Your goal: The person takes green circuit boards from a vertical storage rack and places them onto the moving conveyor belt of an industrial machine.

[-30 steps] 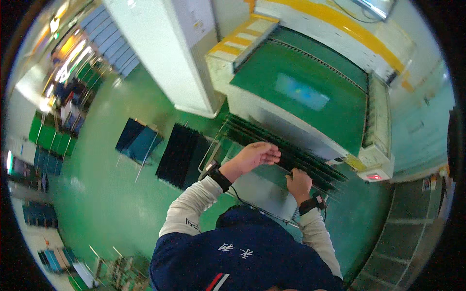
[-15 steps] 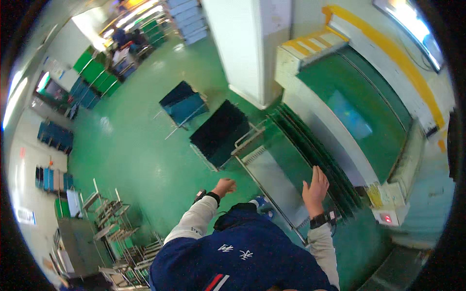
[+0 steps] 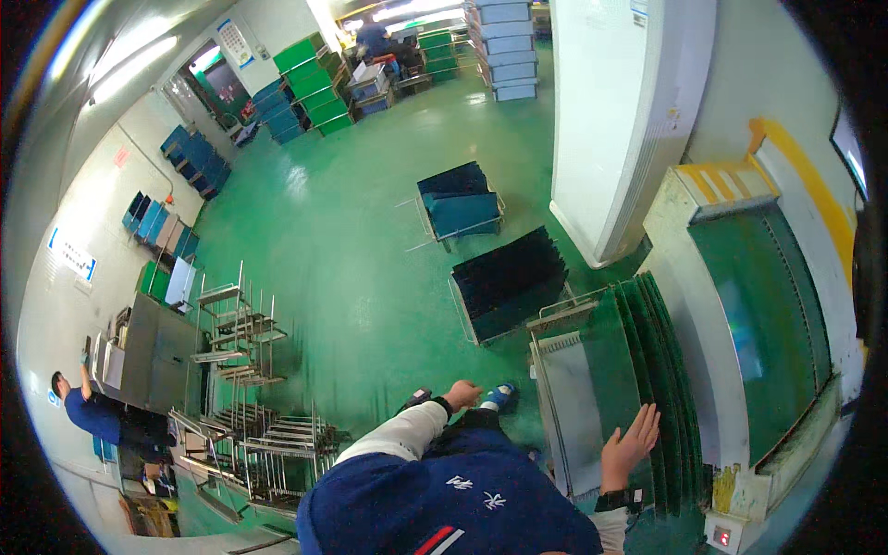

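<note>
My right hand (image 3: pixel 632 446) is open, its fingers stretched out together. It is over or against the row of upright green panels (image 3: pixel 638 370) in a metal rack, though I cannot tell whether it touches them. Beside those panels, in the same rack, is a pale grey sheet (image 3: pixel 575 416). My left hand (image 3: pixel 464 395) is in front of my body with its fingers curled closed, and nothing shows in it. Below it, on the green floor, is my foot in a blue shoe (image 3: pixel 499 398).
A machine with a green belt (image 3: pixel 763 324) stands at the right, by a white pillar (image 3: pixel 597 139). Ahead are two racks of dark panels (image 3: pixel 509 282) and blue panels (image 3: pixel 462 213). Empty metal racks (image 3: pixel 245 351) fill the left, near a person in dark blue (image 3: pixel 102 416).
My view has swung left, so the racks and machine sit further right in the picture. A person at the left now shows. My right hand stays near the green panels, still open.
</note>
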A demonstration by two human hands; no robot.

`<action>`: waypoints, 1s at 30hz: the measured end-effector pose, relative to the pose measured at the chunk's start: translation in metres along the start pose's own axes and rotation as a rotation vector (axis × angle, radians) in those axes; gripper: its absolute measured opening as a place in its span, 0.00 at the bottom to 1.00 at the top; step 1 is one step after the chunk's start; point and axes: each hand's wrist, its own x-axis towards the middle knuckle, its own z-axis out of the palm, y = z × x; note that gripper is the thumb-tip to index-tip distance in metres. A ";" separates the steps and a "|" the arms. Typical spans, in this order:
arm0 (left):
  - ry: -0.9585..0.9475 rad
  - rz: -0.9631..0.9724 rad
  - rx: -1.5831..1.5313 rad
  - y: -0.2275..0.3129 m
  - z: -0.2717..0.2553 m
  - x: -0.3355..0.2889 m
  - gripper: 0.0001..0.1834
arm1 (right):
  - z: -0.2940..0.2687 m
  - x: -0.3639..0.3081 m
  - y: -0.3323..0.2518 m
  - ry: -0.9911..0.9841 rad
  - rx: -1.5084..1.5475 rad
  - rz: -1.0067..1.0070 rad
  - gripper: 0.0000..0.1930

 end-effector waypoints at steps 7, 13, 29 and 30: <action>-0.142 0.114 0.046 0.033 -0.014 0.050 0.18 | 0.026 0.017 0.004 0.028 0.086 0.148 0.20; -0.074 -0.003 -0.125 0.074 -0.072 0.066 0.13 | 0.038 0.064 0.038 -0.274 -0.058 0.344 0.14; -0.070 -0.075 -0.176 0.050 -0.119 0.119 0.14 | 0.060 0.093 0.058 -0.261 -0.066 0.546 0.14; -0.085 -0.034 -0.045 0.056 -0.120 0.117 0.14 | 0.055 0.098 0.050 -0.276 -0.018 0.579 0.14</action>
